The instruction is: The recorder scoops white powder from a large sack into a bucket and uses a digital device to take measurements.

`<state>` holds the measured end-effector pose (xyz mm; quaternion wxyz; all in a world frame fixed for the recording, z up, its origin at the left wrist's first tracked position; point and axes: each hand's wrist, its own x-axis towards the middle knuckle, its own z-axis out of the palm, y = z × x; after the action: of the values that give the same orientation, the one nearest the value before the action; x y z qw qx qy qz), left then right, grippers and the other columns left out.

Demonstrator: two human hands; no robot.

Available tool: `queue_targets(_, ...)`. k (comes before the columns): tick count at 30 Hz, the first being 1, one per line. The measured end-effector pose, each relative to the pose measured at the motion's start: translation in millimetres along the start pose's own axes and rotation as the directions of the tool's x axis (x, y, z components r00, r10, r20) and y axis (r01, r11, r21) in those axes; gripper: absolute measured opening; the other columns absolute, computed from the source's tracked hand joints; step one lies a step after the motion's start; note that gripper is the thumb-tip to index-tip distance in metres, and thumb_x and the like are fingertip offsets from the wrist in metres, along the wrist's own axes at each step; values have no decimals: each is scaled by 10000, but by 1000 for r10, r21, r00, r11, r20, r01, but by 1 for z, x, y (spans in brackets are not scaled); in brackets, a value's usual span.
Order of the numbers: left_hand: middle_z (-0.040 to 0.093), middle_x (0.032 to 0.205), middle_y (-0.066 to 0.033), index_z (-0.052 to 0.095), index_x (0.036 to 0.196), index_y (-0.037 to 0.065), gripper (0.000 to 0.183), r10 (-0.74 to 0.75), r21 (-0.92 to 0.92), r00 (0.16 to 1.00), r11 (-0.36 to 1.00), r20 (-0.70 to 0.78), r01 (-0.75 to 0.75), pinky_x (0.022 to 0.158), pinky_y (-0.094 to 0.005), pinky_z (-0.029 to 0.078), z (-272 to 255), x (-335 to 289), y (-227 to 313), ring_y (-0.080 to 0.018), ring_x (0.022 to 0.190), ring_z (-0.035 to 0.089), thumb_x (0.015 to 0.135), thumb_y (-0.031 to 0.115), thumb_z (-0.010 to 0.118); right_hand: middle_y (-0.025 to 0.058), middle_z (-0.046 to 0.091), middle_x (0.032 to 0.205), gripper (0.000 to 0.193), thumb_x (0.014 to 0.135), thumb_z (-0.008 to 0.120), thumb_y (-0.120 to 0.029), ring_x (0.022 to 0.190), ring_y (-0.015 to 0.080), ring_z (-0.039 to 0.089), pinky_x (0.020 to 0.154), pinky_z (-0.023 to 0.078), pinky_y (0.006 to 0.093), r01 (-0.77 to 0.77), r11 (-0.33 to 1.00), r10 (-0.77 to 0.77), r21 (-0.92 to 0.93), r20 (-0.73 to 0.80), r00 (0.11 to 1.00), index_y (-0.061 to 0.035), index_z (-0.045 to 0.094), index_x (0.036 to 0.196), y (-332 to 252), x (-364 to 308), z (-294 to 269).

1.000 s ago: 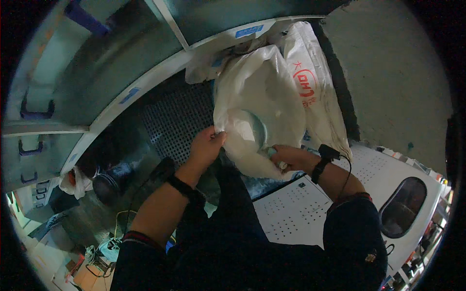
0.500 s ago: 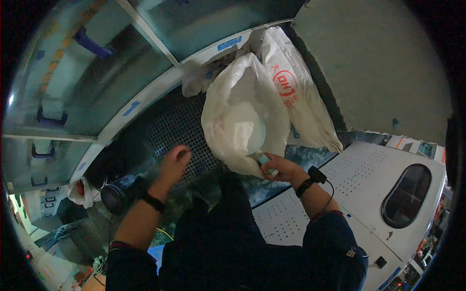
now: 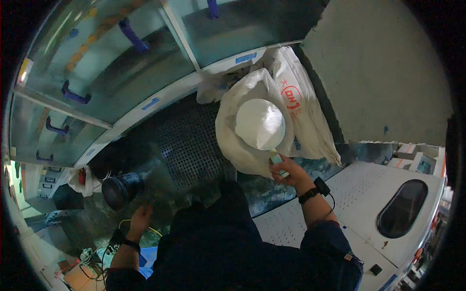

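Observation:
My right hand [image 3: 287,172] is closed around the pale green handle [image 3: 276,160] of a round white dipper [image 3: 259,123]. The dipper's wide round face is turned up, with a bright patch on its right side; what it holds, if anything, I cannot make out. It is over the mouth of a white woven sack [image 3: 230,140], whose rim stands open around it. Low on the left, away from the sack, my left hand [image 3: 141,219] hangs with nothing visible in it, its fingers loosely extended and slightly blurred.
A second white sack with red print [image 3: 306,106] leans beside the first, against a grey slab [image 3: 374,72]. Glass-panelled doors with purple handles [image 3: 131,36] line the far left. Nearby are a perforated dark mat [image 3: 184,145], a black bucket [image 3: 119,191] and a white perforated cabinet [image 3: 354,194].
My left hand has dropped down and left, away from the sack. The dipper has come up out of the sack's mouth, its round face now in fuller view. The view has shifted slightly.

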<state>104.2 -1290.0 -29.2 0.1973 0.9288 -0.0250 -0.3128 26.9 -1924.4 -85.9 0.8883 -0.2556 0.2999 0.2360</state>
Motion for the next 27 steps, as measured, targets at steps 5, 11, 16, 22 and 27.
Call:
queue_targets(5, 704, 1007, -143, 663, 1119, 50, 367, -118, -389, 990, 918, -82, 77, 843, -368, 518, 8, -34, -8, -259, 962, 681, 901, 345, 667, 38, 543, 802, 360, 831, 640, -37, 592, 132, 514, 506, 432, 263, 42, 996, -39, -80, 40, 998, -69, 480, 1152, -14, -11, 22)
queue_targets(11, 706, 1001, -110, 664, 1111, 53, 304, -247, -336, 963, 920, -102, 201, 841, -345, 513, 11, -60, -20, -220, 945, 673, 879, 249, 670, 37, 476, 702, 309, 812, 634, -43, 504, 120, 428, 452, 342, 245, 77, 988, -80, -134, -14, 997, -71, 487, 1082, -25, -23, 83)
queue_targets(16, 701, 990, -103, 657, 1100, 43, 301, -312, -398, 946, 881, -87, 254, 841, -341, 513, 27, -81, -40, -206, 943, 667, 870, 235, 677, 39, 485, 717, 319, 818, 640, -63, 505, 121, 430, 456, 341, 246, 50, 957, -45, -286, 21, 999, -79, 482, 1096, -32, -17, 133)
queue_targets(22, 699, 987, -97, 642, 1111, 25, 308, -360, -624, 932, 739, -46, 255, 827, -327, 516, 63, -110, -122, -185, 939, 661, 869, 209, 692, 31, 505, 742, 343, 798, 665, -106, 509, 121, 445, 463, 347, 252, -3, 903, 61, -431, 121, 991, -82, 488, 1090, -6, 18, 221)
queue_targets(27, 689, 935, -73, 635, 1109, 19, 260, -465, -789, 884, 525, 48, 319, 760, -304, 525, 60, -158, -181, -144, 858, 651, 891, 150, 690, 20, 521, 753, 338, 802, 672, -115, 492, 113, 439, 440, 324, 254, -15, 805, 108, -593, 122, 987, -73, 511, 1096, 57, 78, 308)
